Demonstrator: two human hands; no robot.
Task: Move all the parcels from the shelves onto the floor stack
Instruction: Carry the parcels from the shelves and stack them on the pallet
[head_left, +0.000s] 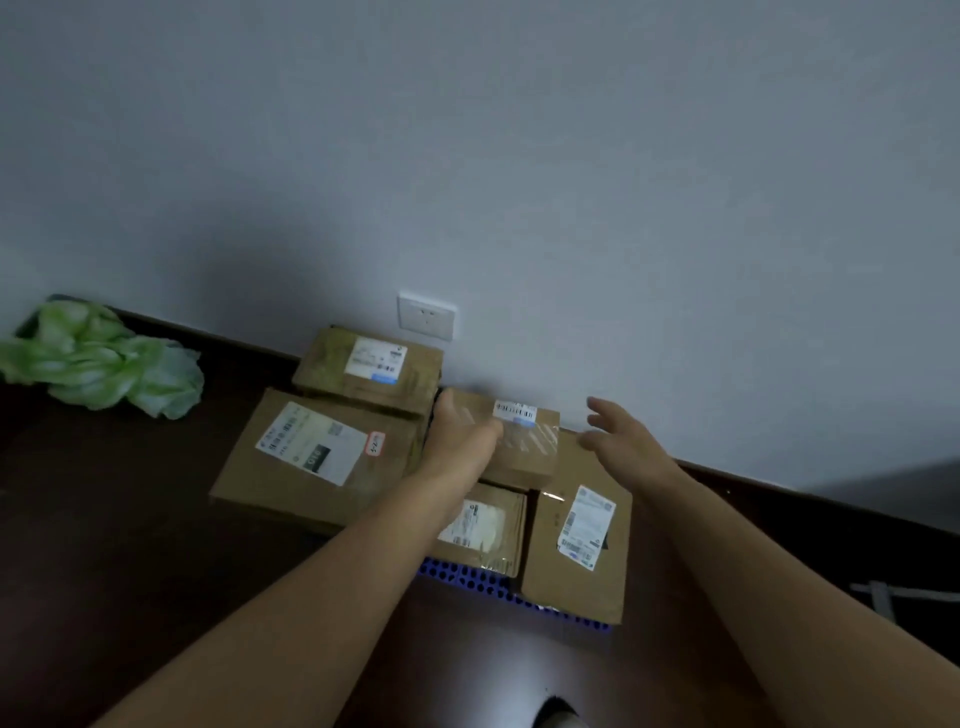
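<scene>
Dark floor (104, 519) meets a grey wall (519, 156), with a crumpled green bag (104, 364) at the left and brown parcels (311, 467) stacked on a blue pallet (467, 574). The left hand (457, 431) rests, fingers fairly straight, against the left end of a small taped parcel (524, 452) atop the stack; the right hand (618, 431) hovers just beside it, spread and empty.

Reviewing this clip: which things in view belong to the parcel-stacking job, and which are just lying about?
Job in hand:
left hand, touching the taped parcel
right hand, open, holding nothing
big parcel
rear parcel
middle parcel
right parcel
blue pallet beneath them

Lying about:
green bag
wall socket
</scene>
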